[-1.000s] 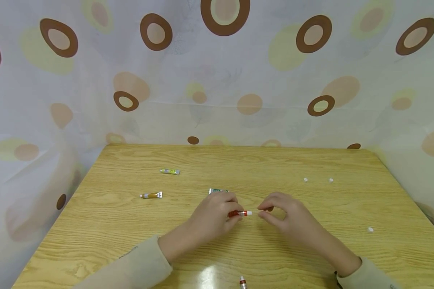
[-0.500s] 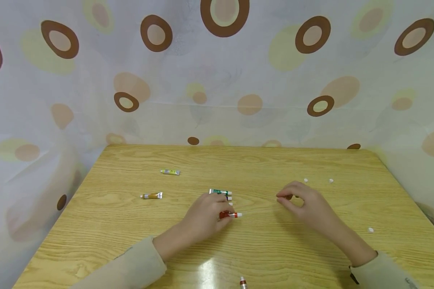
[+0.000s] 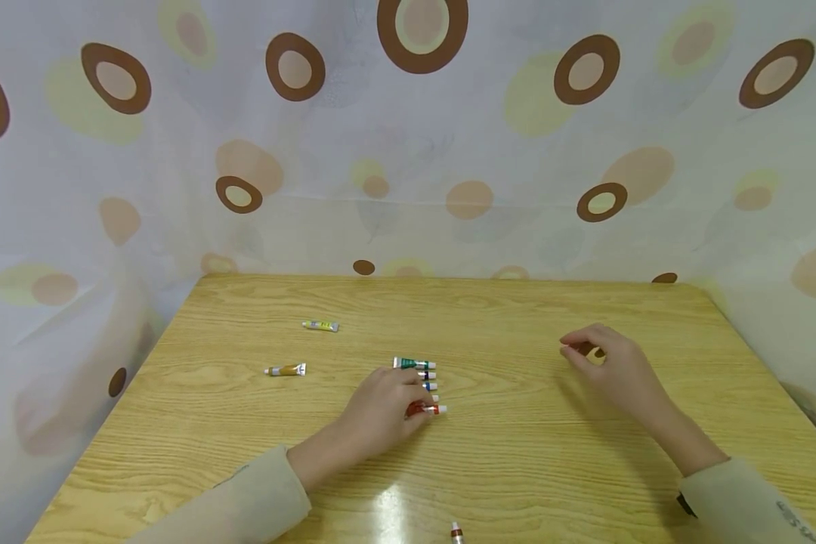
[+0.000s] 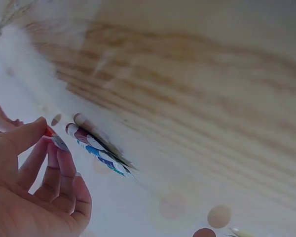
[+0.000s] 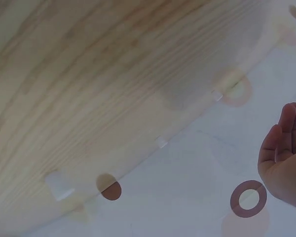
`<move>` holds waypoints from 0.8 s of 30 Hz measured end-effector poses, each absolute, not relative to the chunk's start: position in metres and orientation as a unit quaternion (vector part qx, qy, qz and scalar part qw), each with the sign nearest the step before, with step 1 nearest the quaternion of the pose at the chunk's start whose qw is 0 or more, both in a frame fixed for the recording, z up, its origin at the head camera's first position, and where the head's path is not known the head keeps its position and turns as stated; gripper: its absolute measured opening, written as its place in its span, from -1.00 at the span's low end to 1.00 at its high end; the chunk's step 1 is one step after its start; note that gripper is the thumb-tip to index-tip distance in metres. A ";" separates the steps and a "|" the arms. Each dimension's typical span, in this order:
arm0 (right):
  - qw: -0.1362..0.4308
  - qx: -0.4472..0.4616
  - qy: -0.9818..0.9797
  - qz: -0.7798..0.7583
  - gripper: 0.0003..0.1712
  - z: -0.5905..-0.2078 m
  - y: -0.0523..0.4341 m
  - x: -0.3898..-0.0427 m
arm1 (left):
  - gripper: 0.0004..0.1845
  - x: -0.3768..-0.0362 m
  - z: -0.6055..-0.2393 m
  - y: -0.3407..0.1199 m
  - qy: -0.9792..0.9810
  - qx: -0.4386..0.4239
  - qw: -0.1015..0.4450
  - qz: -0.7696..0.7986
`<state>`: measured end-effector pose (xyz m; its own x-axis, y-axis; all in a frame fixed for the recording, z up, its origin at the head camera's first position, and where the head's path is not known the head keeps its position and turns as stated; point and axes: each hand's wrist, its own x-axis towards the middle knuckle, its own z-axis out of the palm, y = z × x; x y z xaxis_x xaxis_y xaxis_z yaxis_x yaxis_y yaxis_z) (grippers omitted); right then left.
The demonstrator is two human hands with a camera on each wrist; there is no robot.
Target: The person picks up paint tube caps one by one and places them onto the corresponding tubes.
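In the head view my left hand [image 3: 381,404] pinches a red paint tube [image 3: 438,409] with a white tip, low over the table at the near end of a row of tubes. The left wrist view shows the red tube [image 4: 58,142] between thumb and fingers. That row includes a green tube [image 3: 415,364], a purple one [image 3: 428,375] and a blue one [image 3: 430,387], partly hidden by the hand. Farther right, my right hand [image 3: 615,370] is raised, thumb and index finger pinched on what looks like a tiny white cap, barely visible. Its fingertips are unclear in the right wrist view.
A yellow tube [image 3: 320,326] and an ochre tube [image 3: 285,370] lie to the left. A brown-red tube [image 3: 456,533] is at the near edge. Small white caps [image 5: 59,185] show on the table in the right wrist view. A patterned curtain [image 3: 408,227] surrounds the table.
The hands have parted. My left hand has brought the red tube left and down to the row of tubes, while my right hand has moved right and away, fingers still pinched.
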<state>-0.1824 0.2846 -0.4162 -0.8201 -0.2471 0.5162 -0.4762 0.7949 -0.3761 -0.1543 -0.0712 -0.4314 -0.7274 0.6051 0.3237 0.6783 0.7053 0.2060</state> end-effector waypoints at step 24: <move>0.009 0.101 -0.970 0.219 -0.53 -0.426 0.316 -0.223 | -0.86 -0.155 -0.438 -0.071 -0.916 -0.364 0.130 -0.105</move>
<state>-0.2233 0.3163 -0.4264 -0.9794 -0.1927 0.0610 -0.2002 0.8832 -0.4241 -0.1552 -0.0714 -0.4383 -0.7015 0.6398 0.3139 0.6941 0.7133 0.0973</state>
